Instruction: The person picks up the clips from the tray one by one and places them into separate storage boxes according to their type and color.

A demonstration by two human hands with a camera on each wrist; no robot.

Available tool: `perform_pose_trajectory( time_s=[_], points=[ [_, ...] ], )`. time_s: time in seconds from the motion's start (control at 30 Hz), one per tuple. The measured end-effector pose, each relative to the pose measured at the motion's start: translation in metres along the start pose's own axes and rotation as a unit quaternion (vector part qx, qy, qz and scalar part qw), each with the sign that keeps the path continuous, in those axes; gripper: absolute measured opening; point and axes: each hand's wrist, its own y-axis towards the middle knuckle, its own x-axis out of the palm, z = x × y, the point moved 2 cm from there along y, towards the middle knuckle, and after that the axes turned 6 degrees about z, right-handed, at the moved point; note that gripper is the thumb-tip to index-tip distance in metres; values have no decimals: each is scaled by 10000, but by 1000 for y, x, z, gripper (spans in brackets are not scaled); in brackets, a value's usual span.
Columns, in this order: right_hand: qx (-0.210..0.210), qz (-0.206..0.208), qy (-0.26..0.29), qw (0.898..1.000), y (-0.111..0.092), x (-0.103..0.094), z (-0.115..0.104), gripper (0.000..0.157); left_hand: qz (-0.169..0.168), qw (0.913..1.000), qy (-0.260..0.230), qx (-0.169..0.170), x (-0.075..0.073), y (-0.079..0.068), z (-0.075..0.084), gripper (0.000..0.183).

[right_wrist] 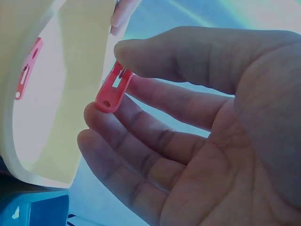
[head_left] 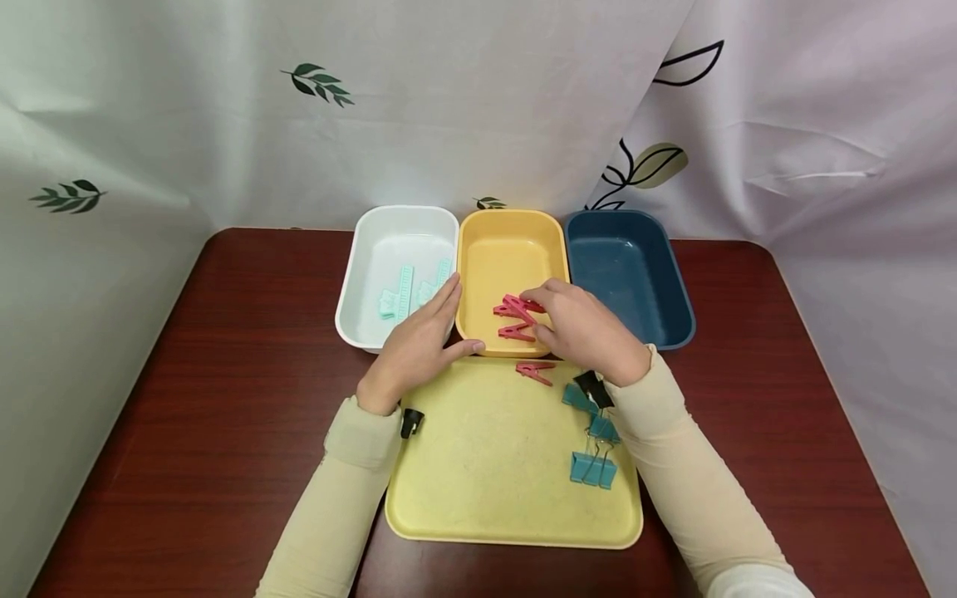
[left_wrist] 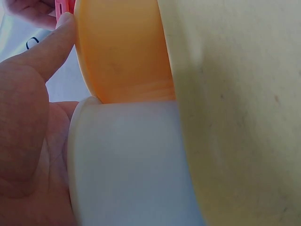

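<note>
My right hand (head_left: 586,330) pinches a pink clothespin (right_wrist: 113,96) between thumb and fingertips, over the near end of the yellow bin (head_left: 512,218). Other pink clothespins (head_left: 514,332) show below it in that bin. My left hand (head_left: 419,342) lies across the adjoining rims of the white bin (head_left: 362,266) and the yellow one. Its fingers are straight, and the thumb reaches along the yellow bin's near rim. One more pink clothespin (head_left: 532,371) lies at the far edge of the pale yellow tray (head_left: 493,465).
Teal binder clips (head_left: 593,470) and a black binder clip (head_left: 594,388) lie along the tray's right side, close to my right sleeve. Another black clip (head_left: 410,423) sits at its left edge. Mint clips (head_left: 404,291) lie in the white bin. A dark blue bin (head_left: 628,274) stands at right.
</note>
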Motion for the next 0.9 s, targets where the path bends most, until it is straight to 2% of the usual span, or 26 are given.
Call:
perform_pose_trajectory(
  time_s=[0.17, 0.63, 0.9],
  points=[
    [163, -91, 60, 9998, 5, 0, 4, 45, 16, 10000, -17, 10, 0, 0, 1, 96],
    [112, -9, 159, 9998, 18, -6, 9, 43, 35, 10000, 1, 7, 1, 1, -1, 96],
    [251, -82, 217, 9994, 27, -6, 11, 45, 17, 10000, 30, 6, 0, 1, 1, 96]
  ],
)
